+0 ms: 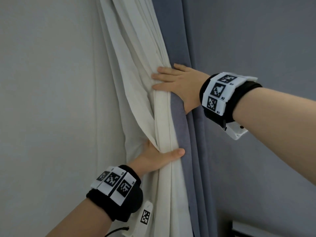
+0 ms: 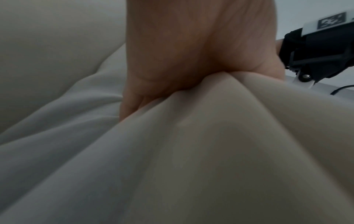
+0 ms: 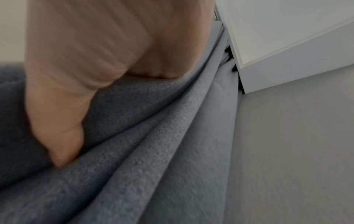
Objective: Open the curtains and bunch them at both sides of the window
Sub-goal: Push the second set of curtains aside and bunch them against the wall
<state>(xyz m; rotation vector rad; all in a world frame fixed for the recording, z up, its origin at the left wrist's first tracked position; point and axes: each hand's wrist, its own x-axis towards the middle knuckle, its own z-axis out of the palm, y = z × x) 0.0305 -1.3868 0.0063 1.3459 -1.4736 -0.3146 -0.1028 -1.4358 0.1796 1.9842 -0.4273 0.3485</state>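
Note:
A white curtain (image 1: pixel 136 82) hangs gathered in thick folds down the middle of the head view. A blue-grey curtain (image 1: pixel 181 125) hangs right beside it. My left hand (image 1: pixel 159 154) grips the white bunch low down, with the thumb across the front and the fingers hidden behind the cloth. The left wrist view shows that hand (image 2: pixel 182 60) sunk into the white curtain (image 2: pixel 210 151). Higher up, my right hand (image 1: pixel 174 82) lies flat, fingers straight on the white folds and palm on the blue curtain. In the right wrist view, this hand (image 3: pixel 86 60) presses the blue curtain (image 3: pixel 153 144).
A grey wall (image 1: pixel 256 48) lies to the right of the curtains. Pale flat fabric or wall (image 1: pixel 42 100) fills the left. A dark edge (image 1: pixel 273 228) shows at the bottom right. The right wrist view shows a white cornice (image 3: pixel 287 30) above the wall (image 3: pixel 296 151).

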